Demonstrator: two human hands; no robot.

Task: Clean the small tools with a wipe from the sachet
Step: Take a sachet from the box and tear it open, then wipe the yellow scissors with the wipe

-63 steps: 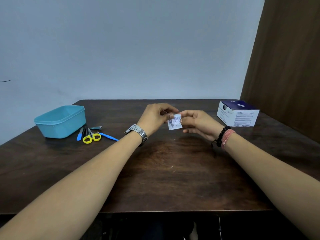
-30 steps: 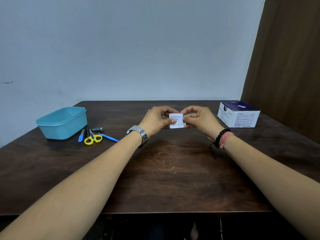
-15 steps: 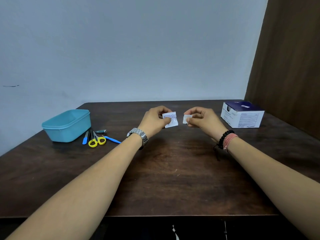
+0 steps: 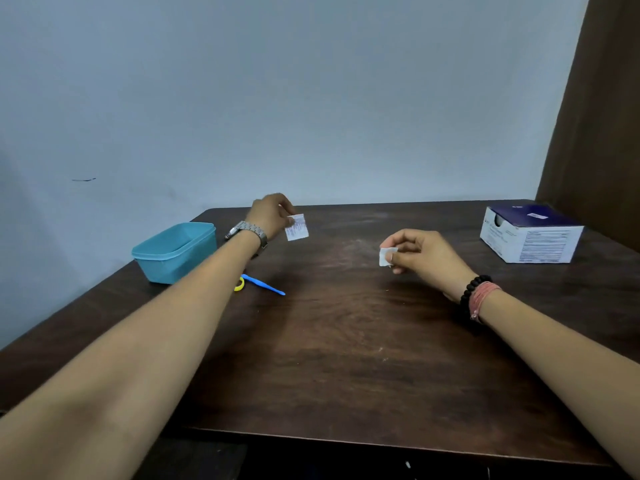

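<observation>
Left hand (image 4: pixel 268 214) is pinching printed white paper sachet (image 4: pixel 296 227); right hand (image 4: pixel 420 252) is pinching small white wipe (image 4: pixel 385 256). Risk: wipe is drying out w/ delay, or slipping from the light pinch.

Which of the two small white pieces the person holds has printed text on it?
The sachet, pinched by the left hand, bears printed lines; the piece in the right hand is plain white.

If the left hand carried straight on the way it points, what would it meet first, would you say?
Probably nothing: the left hand, pinching the sachet, points toward bare table and the wall beyond, though depth is unclear.
</observation>
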